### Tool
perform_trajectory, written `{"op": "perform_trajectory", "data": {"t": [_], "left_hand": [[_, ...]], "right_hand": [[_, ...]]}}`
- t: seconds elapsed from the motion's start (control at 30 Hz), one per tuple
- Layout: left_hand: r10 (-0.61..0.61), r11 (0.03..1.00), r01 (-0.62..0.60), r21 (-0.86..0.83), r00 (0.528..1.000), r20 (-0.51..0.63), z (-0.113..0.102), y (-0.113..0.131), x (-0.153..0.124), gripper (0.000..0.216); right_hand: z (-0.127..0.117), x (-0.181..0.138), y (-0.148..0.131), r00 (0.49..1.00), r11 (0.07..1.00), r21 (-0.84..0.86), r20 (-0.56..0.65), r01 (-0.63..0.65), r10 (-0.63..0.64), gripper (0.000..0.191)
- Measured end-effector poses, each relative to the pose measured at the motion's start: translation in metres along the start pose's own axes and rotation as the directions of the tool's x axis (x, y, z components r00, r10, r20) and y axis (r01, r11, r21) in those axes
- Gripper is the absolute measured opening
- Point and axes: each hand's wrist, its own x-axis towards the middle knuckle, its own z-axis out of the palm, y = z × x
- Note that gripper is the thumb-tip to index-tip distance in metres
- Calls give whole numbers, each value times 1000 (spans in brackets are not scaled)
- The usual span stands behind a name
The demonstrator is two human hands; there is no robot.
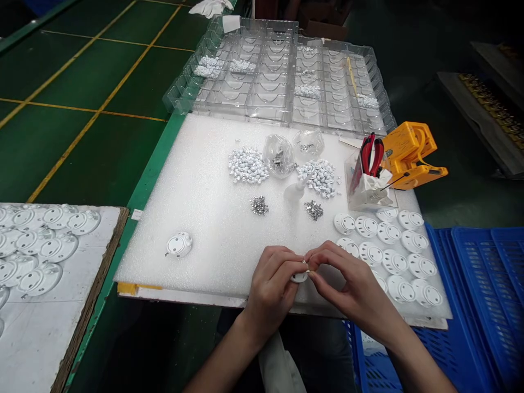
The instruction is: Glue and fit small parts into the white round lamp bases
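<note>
1. The left hand (268, 286) had its fingers closed on a white round part (300, 277), just above the near edge of the foam sheet (213, 218) on the green desk (153, 173).
2. The right hand (354, 284) curled its fingers in at the part's far side; whether they gripped anything could not be told.
3. The part's visible face pointed upward; the fingers hid how any long axis ran.
4. Marks on the small white label (137, 214) were too small to read.

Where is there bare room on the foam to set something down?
On the left of the foam, between the lone disc and left white pile, and between that disc and the left hand. Crowded: the middle, with bottle and bags, and the right, with disc rows.
</note>
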Motion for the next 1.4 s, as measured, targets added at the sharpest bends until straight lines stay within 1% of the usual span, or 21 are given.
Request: {"op": "perform_trajectory", "data": {"t": [0.2, 0.5, 0.6, 0.7, 0.8, 0.87, 0.97, 1.03, 1.13, 1.23, 1.3, 1.37, 1.4], "left_hand": [[8, 1000, -8, -1, 1000, 5, 0, 0, 0, 16], [-39, 999, 39, -23, 999, -7, -2, 0, 1, 19], [-88, 995, 88, -56, 996, -4, -3, 0, 1, 17], [-149, 984, 151, -95, 989, 25, -6, 0, 2, 17], [-230, 961, 230, -150, 973, 20, -8, 2, 3, 19], [-303, 927, 293, -235, 953, -8, -8, 2, 3, 15], [-387, 855, 340, -391, 921, -47, -7, 1, 3, 8], [-410, 815, 334, -473, 910, -65, -6, 1, 2, 8], [-425, 767, 308, -562, 901, -86, -5, 1, 0, 11], [-440, 737, 296, -607, 893, -99, -6, 1, 0, 14], [-453, 732, 310, -607, 886, -95, -7, 0, -1, 16], [-460, 736, 321, -596, 883, -92, -8, -1, -1, 19], [-459, 737, 320, -596, 883, -93, -8, -2, -1, 20]], "right_hand": [[1, -2, 2, 1000, 1000, -12, -16, -1, 1, 13], [2, -3, 1, 999, 1000, 11, -47, -24, 24, 11], [1, -5, 2, 997, 998, 42, -63, -52, 54, 10], [-2, -11, 6, 989, 986, 126, -88, -111, 123, 6], [-5, -16, 10, 964, 961, 222, -171, -164, 204, 15], [-7, -15, 9, 952, 960, 225, -215, -168, 217, 16], [-7, -4, 4, 959, 977, 160, -225, -140, 174, 13], [-6, 7, 0, 961, 988, 105, -240, -116, 138, 11], [-3, 23, -7, 948, 995, 39, -301, -95, 103, 10], [-1, 36, -17, 943, 997, -22, -325, -80, 69, 10], [0, 45, -26, 946, 994, -97, -324, -51, 17, 9], [3, 60, -36, 954, 979, -200, -288, 26, -84, 7], [5, 70, -40, 957, 964, -254, -250, 82, -148, 8]]}}
